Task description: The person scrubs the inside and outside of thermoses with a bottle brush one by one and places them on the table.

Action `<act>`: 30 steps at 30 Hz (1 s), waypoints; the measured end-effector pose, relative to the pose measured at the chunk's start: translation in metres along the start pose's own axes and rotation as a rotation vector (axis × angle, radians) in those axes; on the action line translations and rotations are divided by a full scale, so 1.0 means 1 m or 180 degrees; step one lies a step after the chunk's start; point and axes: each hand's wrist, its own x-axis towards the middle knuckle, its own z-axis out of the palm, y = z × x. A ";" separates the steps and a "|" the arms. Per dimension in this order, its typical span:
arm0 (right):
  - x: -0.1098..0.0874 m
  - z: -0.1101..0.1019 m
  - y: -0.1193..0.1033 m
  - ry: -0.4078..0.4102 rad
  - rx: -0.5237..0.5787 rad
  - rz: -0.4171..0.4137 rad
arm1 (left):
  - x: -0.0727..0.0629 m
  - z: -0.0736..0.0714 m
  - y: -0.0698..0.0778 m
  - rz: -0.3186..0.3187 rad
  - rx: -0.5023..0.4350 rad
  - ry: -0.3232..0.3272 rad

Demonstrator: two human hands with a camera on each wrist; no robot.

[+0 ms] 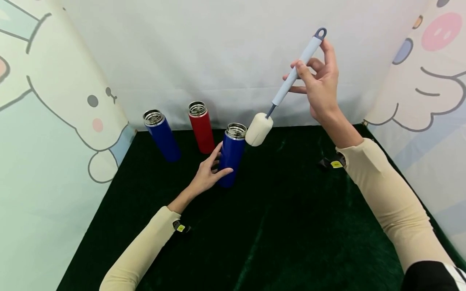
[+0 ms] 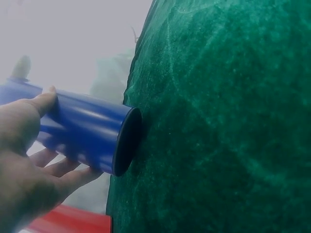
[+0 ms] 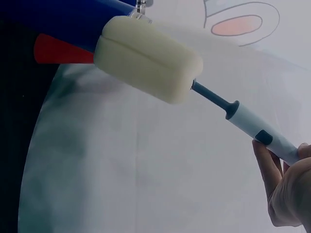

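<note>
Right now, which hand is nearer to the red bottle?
Left. The left hand is close in front of the red bottle, gripping a blue bottle; the right hand is farther right, raised, holding the sponge brush.

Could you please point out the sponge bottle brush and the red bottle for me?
Sponge bottle brush [image 1: 283, 92], head view: lower part of its handle.
Red bottle [image 1: 202, 130], head view: middle of its body.

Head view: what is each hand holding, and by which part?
The right hand holds the sponge brush by its light blue handle; the left hand holds the nearest blue bottle by its body, below the metal mouth.
</note>
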 end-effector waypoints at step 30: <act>-0.022 -0.046 0.058 0.1055 0.2033 0.2127 | 0.004 -0.007 0.015 -0.0297 -0.2134 -0.0110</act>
